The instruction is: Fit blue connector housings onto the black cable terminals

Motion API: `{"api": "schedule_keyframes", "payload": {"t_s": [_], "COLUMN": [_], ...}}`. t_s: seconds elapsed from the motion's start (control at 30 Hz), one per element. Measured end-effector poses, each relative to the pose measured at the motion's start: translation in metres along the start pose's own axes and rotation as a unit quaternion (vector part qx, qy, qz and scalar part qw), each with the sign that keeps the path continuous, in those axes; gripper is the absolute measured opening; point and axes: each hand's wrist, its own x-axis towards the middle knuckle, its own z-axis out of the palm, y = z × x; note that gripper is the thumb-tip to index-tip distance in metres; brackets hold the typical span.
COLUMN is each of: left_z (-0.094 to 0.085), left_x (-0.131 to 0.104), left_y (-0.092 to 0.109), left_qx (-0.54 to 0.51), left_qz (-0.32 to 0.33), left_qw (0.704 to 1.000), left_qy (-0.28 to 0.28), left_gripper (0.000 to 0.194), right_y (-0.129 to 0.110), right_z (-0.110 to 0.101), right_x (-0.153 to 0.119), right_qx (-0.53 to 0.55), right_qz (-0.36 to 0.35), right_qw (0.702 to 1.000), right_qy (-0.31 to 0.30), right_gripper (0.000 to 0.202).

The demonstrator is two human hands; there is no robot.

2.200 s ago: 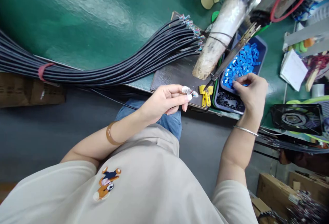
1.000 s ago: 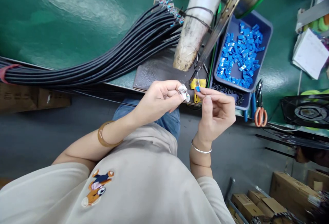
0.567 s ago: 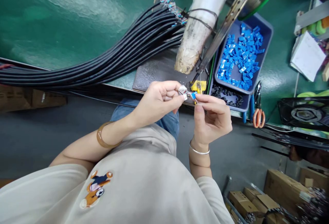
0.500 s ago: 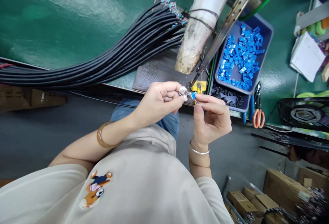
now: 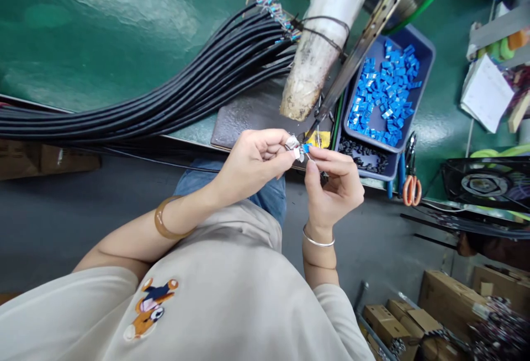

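Both hands meet over the near edge of the bench (image 5: 103,35). The left hand (image 5: 259,157) is closed in a pinch on a small cluster of wire ends (image 5: 301,152); there is whitish material (image 5: 292,141) about it, and I can't make out whether that covers the fingertips or the wires. The right hand (image 5: 334,181) grips a tiny blue connector (image 5: 307,148) at its fingertips, facing the wire ends, its other fingers curled in. The two parts look to be meeting, but they are too small for me to say whether they are joined. A thin strand shows by the right thumb.

Just beyond, what looks like a soldering iron (image 5: 351,65) slants down, tip toward the work, beside a yellow clip (image 5: 321,138) that the right hand partly hides. Under them a dark board (image 5: 244,115) lies along the near edge, and a plastic-wrapped pipe (image 5: 318,46) comes down above it.

Rightward along that edge, a blue-grey tray (image 5: 423,88) of loose blue connectors (image 5: 383,88) overlaps a lower tray (image 5: 391,171) of small black pieces (image 5: 364,154). Orange-handled pliers (image 5: 412,190) stick out past the edge, with a black fan (image 5: 486,183) further along. To the left, a thick bundle of black cables (image 5: 186,93) sweeps across the bench's near edge, stripped ends on the board side.
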Motion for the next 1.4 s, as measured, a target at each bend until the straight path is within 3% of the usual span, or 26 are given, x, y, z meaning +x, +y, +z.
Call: {"api": "schedule_keyframes", "payload": {"t_s": [0.37,1.4], "left_z": [0.0,0.004], "left_x": [0.005,0.012], "left_y": [0.001,0.001], "left_qx": [0.011,-0.016], "left_qz": [0.001,0.037], "left_qw": [1.0,0.999], "left_qy": [0.015,0.02], "left_gripper": [0.014,0.017], "right_y": [0.006,0.007], "right_z": [0.002,0.003], "right_x": [0.005,0.016], "right_qx": [-0.036,-0.059], "right_qz": [-0.077,-0.096], "right_qw": [0.996,0.993], "right_qy": [0.012,0.012], "right_gripper": [0.018,0.017]}}
